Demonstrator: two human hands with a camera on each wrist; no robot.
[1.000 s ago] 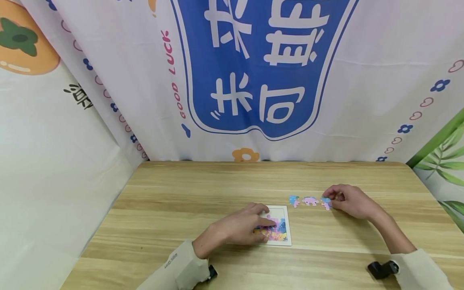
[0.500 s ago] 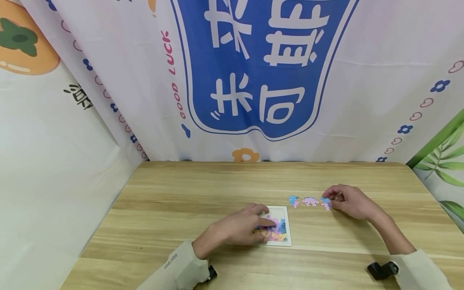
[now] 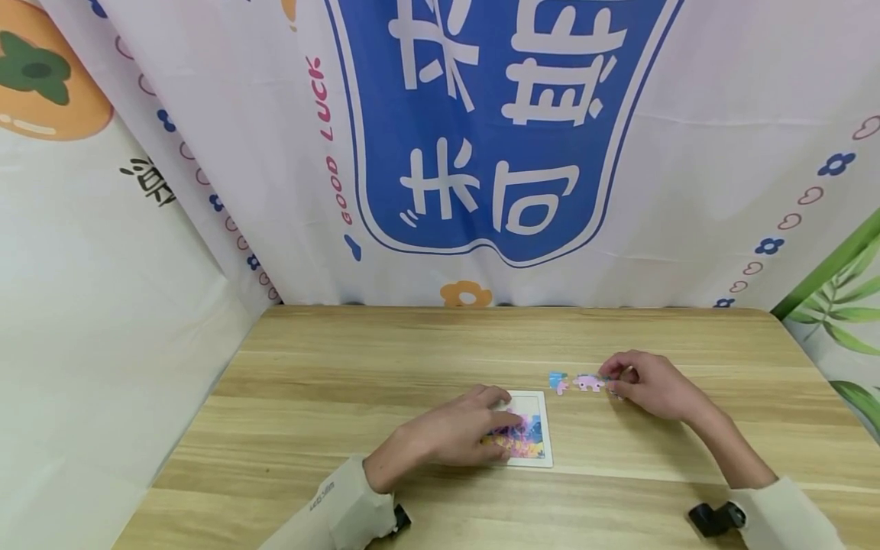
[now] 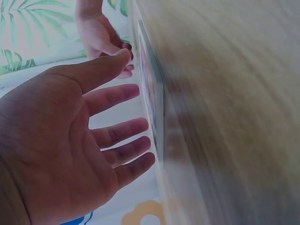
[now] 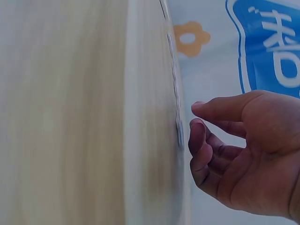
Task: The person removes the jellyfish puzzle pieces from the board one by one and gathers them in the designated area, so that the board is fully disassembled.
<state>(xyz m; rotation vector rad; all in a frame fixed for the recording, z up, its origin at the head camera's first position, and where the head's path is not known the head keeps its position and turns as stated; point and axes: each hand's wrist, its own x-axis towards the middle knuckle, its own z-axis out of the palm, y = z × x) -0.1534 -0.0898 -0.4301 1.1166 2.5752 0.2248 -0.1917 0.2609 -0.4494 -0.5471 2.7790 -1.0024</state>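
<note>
In the head view, my left hand lies over the left part of a white-framed jigsaw puzzle, fingers spread. The left wrist view shows those fingers nearly straight, their tips at the puzzle board. Some pieces in the frame show pink, blue and yellow; my hand covers others. My right hand has thumb and forefinger at the edges of a blue and pink puzzle piece, mostly hidden by them. Left of it lie a pink puzzle piece and another blue and pink puzzle piece.
The wooden table runs back to a printed white curtain. A white cloth hangs at the left side. On each sleeve's cuff sits a black device, such as the right wrist device.
My right hand has slid a little to the left, and the right-hand piece appears to have shifted with it towards the middle piece. The left hand has stayed on the puzzle.
</note>
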